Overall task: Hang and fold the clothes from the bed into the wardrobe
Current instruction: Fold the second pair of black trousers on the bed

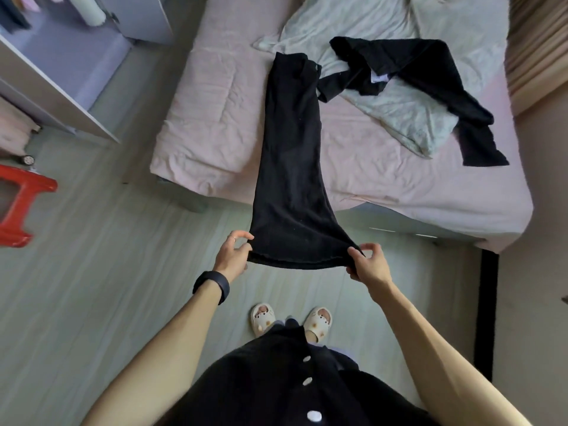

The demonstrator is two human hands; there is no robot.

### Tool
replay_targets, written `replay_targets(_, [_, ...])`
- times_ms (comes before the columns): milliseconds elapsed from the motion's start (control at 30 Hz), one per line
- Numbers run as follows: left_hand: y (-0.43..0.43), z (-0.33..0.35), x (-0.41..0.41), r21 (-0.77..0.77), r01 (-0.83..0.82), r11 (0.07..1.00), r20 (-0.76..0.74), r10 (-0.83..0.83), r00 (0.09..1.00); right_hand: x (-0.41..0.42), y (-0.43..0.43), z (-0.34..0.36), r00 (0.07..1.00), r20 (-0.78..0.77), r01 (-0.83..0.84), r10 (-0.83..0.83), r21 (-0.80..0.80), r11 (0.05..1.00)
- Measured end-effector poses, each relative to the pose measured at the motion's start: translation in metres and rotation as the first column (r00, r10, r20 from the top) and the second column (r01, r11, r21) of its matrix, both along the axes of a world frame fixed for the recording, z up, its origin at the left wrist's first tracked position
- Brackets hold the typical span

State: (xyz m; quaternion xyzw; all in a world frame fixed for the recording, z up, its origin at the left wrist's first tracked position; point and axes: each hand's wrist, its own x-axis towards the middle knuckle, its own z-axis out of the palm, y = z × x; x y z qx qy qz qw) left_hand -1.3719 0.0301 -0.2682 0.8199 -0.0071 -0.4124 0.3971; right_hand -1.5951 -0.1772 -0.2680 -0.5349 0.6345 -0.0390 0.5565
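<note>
Black trousers (292, 155) lie stretched from the pink bed (215, 112) out over its near edge toward me. My left hand (232, 252) pinches the left corner of their hem, and my right hand (367, 262) pinches the right corner, holding the hem taut above the floor. The waistband end rests on the mattress. A second black garment (408, 69) lies crumpled on a pale green blanket (399, 106) at the bed's far right. The wardrobe (61, 66) stands open at the upper left, with hanging clothes just visible inside.
A red plastic stool (18, 204) stands on the floor at the left. A curtain (534, 47) hangs at the right beyond the bed. Grey-green floor lies between me and the wardrobe. My feet in white slippers (292, 321) stand close to the bed's near edge.
</note>
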Motion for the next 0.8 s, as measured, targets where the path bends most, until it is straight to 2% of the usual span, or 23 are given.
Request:
replay_targets(133, [-0.009,0.024,0.032,-0.082,-0.085,0.993,-0.113,0.076,0.991,0.028,-0.013,0.025,0.980,0.198,-0.032,0.034,-0.015,0.999])
replay_targets(233, [-0.024,0.037,0.061,-0.200,-0.169,0.965,-0.338,0.094,0.936,0.054,-0.034,0.041,0.935,0.356,-0.047,0.000,0.125,0.991])
replay_targets(267, [-0.032,0.039,0.072,-0.233,-0.141,0.962,-0.339,0.055,0.939,0.065,-0.042,0.045,0.923,0.384,-0.069,0.018,0.119,0.990])
replay_targets(300, [-0.041,0.040,0.081,-0.237,-0.040,0.971,-0.251,-0.021,0.968,0.074,-0.049,0.048,0.927,0.371,-0.095,0.065,0.066,0.993])
replay_targets(367, [-0.062,0.044,0.101,-0.142,0.197,0.970,0.082,-0.187,0.979,0.093,-0.070,0.052,0.946,0.270,-0.142,0.177,-0.141,0.980])
replay_targets(433, [-0.084,0.049,0.123,-0.053,0.299,0.953,0.318,-0.268,0.910,0.114,-0.095,0.053,0.958,0.150,-0.188,0.246,-0.318,0.929])
replay_targets(500, [-0.109,0.055,0.150,0.028,0.352,0.936,0.462,-0.324,0.825,0.137,-0.127,0.053,0.959,-0.026,-0.263,0.284,-0.462,0.847])
replay_targets(533, [-0.118,0.055,0.161,0.065,0.378,0.924,0.496,-0.358,0.791,0.144,-0.140,0.052,0.949,-0.090,-0.307,0.303,-0.497,0.812])
replay_targets(600, [-0.154,0.055,0.194,0.069,0.399,0.915,0.526,-0.373,0.764,0.174,-0.177,0.047,0.934,-0.076,-0.334,0.348,-0.528,0.781])
replay_targets(700, [-0.208,0.056,0.234,0.025,0.357,0.934,0.497,-0.321,0.806,0.224,-0.230,0.043,0.955,0.046,-0.231,0.294,-0.509,0.829])
replay_targets(800, [-0.249,0.055,0.261,-0.040,0.282,0.958,0.472,-0.231,0.851,0.267,-0.273,0.032,0.945,-0.014,-0.283,0.326,-0.533,0.797])
